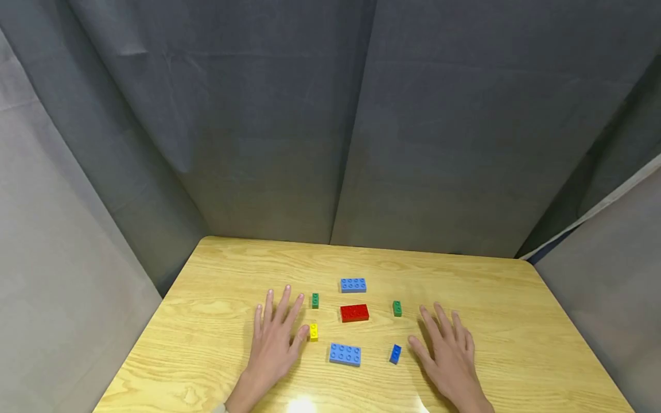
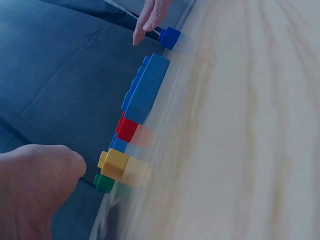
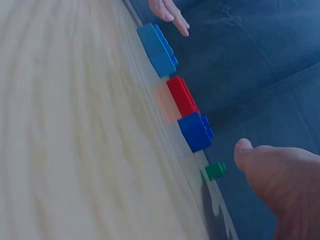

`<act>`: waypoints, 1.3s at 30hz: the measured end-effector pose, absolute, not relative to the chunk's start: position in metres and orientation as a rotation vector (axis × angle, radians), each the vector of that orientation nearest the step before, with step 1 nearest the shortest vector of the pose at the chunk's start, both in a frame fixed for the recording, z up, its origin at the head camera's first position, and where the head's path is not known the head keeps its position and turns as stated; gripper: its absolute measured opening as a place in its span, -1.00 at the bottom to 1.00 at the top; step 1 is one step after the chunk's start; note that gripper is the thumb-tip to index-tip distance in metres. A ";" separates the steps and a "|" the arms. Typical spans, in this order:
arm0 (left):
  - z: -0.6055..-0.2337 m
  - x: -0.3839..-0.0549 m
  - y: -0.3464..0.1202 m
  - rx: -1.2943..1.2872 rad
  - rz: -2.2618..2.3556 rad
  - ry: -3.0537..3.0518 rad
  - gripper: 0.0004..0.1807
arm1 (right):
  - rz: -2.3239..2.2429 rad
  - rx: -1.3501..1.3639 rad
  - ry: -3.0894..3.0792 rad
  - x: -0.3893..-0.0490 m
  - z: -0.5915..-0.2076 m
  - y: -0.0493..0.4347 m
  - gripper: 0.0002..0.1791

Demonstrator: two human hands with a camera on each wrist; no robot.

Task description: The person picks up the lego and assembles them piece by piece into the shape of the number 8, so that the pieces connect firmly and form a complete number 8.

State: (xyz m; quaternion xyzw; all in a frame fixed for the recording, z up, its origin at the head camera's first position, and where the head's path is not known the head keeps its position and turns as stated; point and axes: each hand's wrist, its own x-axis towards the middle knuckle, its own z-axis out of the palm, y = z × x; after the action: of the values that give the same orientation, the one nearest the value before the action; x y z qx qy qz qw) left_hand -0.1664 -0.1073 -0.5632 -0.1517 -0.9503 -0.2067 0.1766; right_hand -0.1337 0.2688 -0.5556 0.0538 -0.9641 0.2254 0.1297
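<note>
Both left hand (image 1: 275, 344) and right hand (image 1: 450, 355), fingers spread, grip nothing over table (image 1: 201, 321). Yellow brick (image 1: 314, 332) lies just right of left thumb, long axis near to far; dark blue brick (image 1: 395, 354) lies nearer right hand, left of its thumb, slightly slanted.

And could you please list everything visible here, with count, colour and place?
Red brick: 1, red, amid the others
Large bricks: 2, light blue, one beyond red, one nearer
Green bricks: 2, green, left and right of red
Yellow brick: 1, yellow, nearer than left green
Small brick: 1, dark blue, nearer than right green
Table: 1, light wood, under bricks
Curtains: count unclear, grey, around table
Sleeve edge: 1, pale, at left wrist
Left hand: 1, bare, beside yellow brick
Right hand: 1, bare, beside small brick
</note>
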 end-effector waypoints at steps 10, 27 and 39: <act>-0.566 -0.163 -0.103 -0.505 -0.626 -2.691 -0.36 | 0.638 0.189 -2.809 -0.131 -0.560 0.258 -0.25; -0.565 -0.160 -0.099 -0.526 -0.826 -2.799 -0.43 | 0.622 0.218 -2.776 -0.129 -0.561 0.233 -0.36; -0.569 -0.161 -0.094 -0.503 -0.988 -2.816 -0.38 | 0.597 0.329 -2.766 -0.125 -0.562 0.211 -0.43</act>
State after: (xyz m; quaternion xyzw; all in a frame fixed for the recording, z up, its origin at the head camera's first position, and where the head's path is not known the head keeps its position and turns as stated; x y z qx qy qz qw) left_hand -0.1612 -0.0935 -0.5690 -0.1660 -0.9289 -0.3260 0.0574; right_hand -0.1254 0.2109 -0.5618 0.1143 -0.9606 0.2072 0.1459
